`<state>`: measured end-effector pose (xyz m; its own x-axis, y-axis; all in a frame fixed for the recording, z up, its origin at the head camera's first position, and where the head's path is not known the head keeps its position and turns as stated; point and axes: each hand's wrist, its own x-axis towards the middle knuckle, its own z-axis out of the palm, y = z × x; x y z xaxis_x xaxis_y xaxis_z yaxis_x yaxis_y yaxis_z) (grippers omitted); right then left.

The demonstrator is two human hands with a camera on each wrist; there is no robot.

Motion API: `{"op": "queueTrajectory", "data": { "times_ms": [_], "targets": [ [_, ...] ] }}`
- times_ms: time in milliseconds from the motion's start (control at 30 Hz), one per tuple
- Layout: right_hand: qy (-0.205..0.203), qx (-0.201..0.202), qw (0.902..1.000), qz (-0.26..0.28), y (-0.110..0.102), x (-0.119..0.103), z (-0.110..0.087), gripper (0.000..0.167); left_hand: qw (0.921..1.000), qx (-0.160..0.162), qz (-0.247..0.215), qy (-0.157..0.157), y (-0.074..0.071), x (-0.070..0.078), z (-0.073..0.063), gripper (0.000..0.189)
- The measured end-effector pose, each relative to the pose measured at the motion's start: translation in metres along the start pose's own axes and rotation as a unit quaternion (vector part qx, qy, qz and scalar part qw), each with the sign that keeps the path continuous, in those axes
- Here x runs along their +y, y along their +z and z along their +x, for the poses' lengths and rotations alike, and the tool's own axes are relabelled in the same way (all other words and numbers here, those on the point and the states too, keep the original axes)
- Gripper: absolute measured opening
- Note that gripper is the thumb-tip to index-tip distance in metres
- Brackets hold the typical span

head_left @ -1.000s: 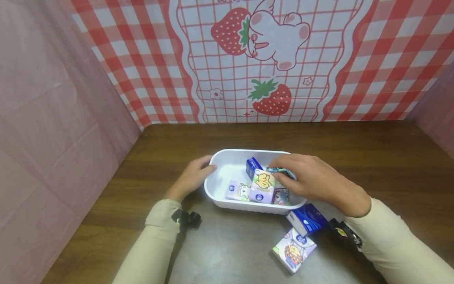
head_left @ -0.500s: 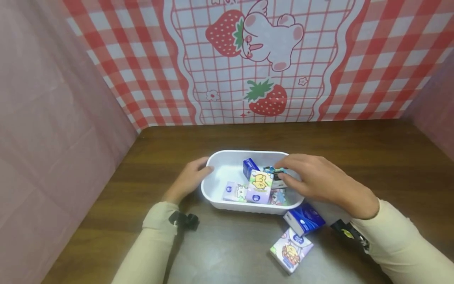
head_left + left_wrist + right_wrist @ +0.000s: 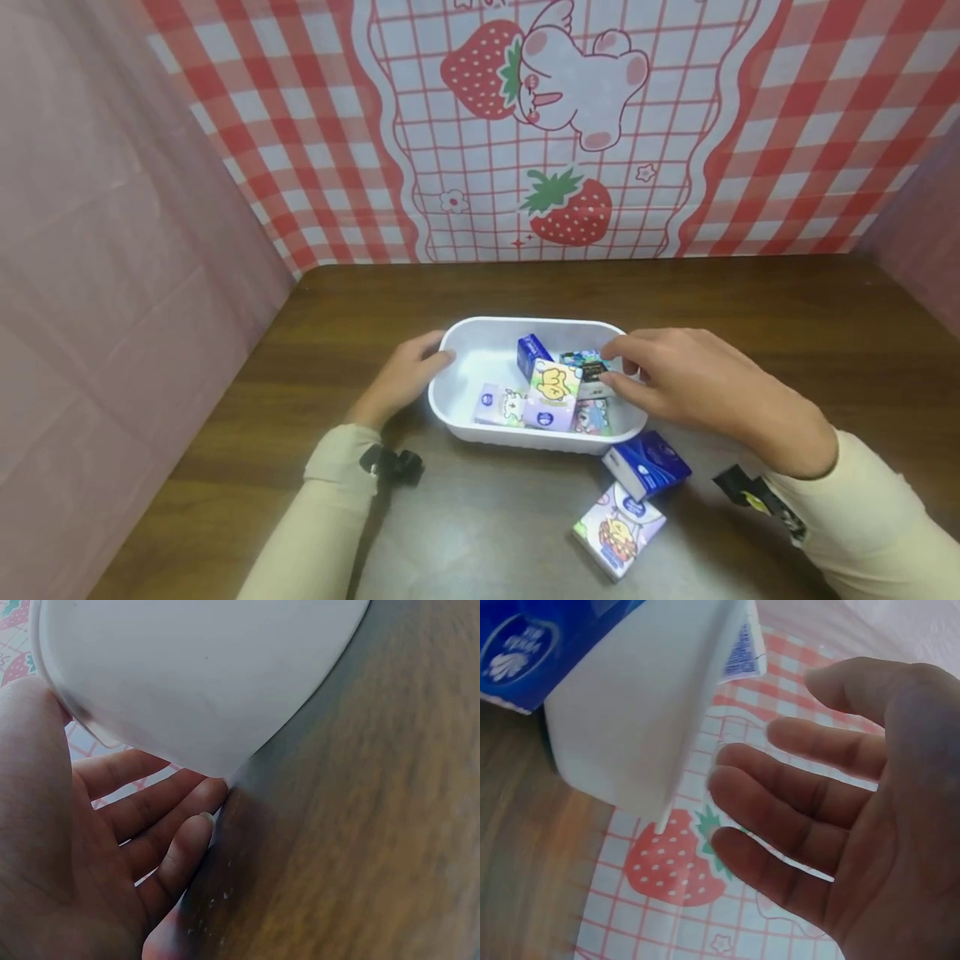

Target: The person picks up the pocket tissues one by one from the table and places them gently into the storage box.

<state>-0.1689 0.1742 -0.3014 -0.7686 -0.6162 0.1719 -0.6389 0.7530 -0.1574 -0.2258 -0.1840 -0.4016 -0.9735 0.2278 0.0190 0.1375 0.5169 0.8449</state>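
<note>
A white plastic tub [image 3: 471,358] stands on the table with several small tissue packs inside. My left hand [image 3: 405,375] grips its left end, thumb over the rim and fingers against the outer wall [image 3: 210,682]. At the tub's right end, my right hand [image 3: 697,379] hovers over the rim with relaxed fingers, holding nothing. Just left of those fingertips lies a teal-and-black tissue pack [image 3: 592,375]. A yellow-and-lilac pack [image 3: 553,396] leans in the middle, near a blue pack [image 3: 532,354] and a lilac pack [image 3: 498,405]. Another patterned pack [image 3: 592,417] is partly covered.
Outside the tub's front right corner, a blue tissue pack [image 3: 648,464] lies against a lilac pack [image 3: 619,531] on the brown wooden table [image 3: 450,525]. A red-checked strawberry cloth [image 3: 562,150] hangs behind, with a pink cloth [image 3: 112,250] on the left.
My right hand has let go of the teal-and-black pack, now lying in the tub, and moved back to the right. The left hand stays on the tub.
</note>
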Motion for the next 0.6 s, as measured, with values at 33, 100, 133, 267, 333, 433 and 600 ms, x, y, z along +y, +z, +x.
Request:
{"op": "queueTrajectory", "data": {
  "times_ms": [33, 100, 133, 267, 333, 433, 600],
  "targets": [
    [0.0, -0.007, 1.0, 0.003, -0.001, -0.001, 0.0, 0.03, 1.0, 0.0, 0.0, 0.0, 0.0, 0.0, 0.0, 0.045],
    [0.001, -0.024, 0.9997, 0.009, -0.003, -0.002, -0.001, 0.029, 1.0, 0.0, 0.001, 0.002, 0.0, 0.0, 0.0, 0.046],
    [0.001, -0.032, 0.9994, 0.012, -0.003, -0.002, -0.001, 0.029, 1.0, 0.0, 0.001, 0.002, 0.0, 0.0, 0.001, 0.046],
    [0.011, -0.05, 0.9985, 0.02, -0.004, -0.005, -0.003, 0.025, 1.0, -0.001, 0.001, 0.004, 0.0, 0.0, 0.001, 0.046],
    [0.014, -0.054, 0.9981, 0.025, -0.005, -0.007, -0.004, 0.022, 1.0, -0.001, 0.003, 0.004, 0.0, -0.001, 0.001, 0.046],
    [0.013, -0.061, 0.9974, 0.035, -0.006, -0.01, -0.006, 0.017, 1.0, -0.001, 0.005, 0.005, 0.0, -0.001, 0.001, 0.046],
    [-0.001, -0.089, 0.9945, 0.054, -0.01, -0.016, -0.009, 0.021, 1.0, -0.001, 0.005, 0.002, 0.0, -0.001, 0.001, 0.047]
  ]
}}
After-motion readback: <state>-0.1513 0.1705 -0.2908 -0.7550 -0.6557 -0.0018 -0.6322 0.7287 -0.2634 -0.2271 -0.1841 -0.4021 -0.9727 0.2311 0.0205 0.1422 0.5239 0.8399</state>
